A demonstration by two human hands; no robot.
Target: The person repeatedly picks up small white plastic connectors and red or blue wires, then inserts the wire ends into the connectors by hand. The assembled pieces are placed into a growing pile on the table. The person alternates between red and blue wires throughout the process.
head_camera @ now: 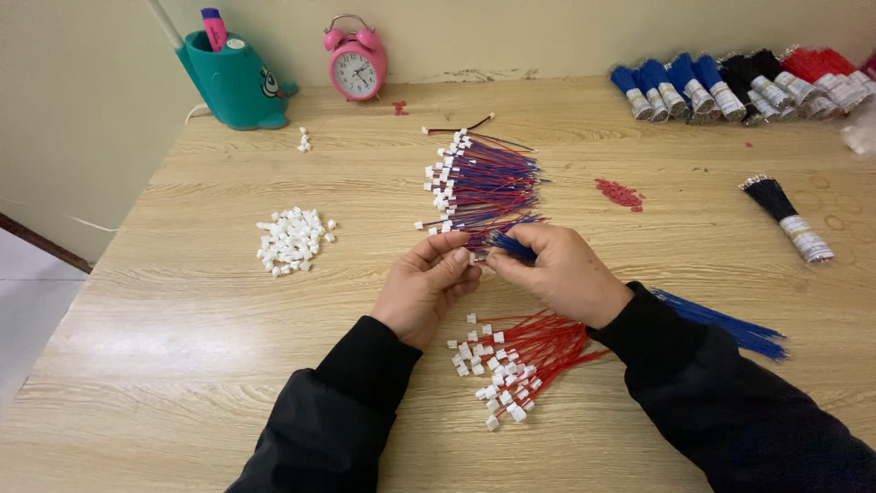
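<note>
My left hand [425, 283] and my right hand [564, 270] meet at the fingertips in the middle of the wooden table [182, 365]. The right hand pinches short blue wires [513, 245]. The left fingers close on a small white connector at the wire ends, mostly hidden. Just beyond the hands lies a pile of red-and-blue wire pairs with white connectors [479, 183]. Under my wrists lies a bunch of red wires with white connectors [516, 361]. More blue wires [730, 327] stick out from under my right sleeve.
A heap of loose white connectors [292, 239] lies at the left. A teal pen holder [234, 84] and a pink alarm clock [356, 60] stand at the back. Bundled blue, black and red wires [748, 84] line the back right; one black bundle [787, 217] lies apart, small red pieces [620, 194] nearby.
</note>
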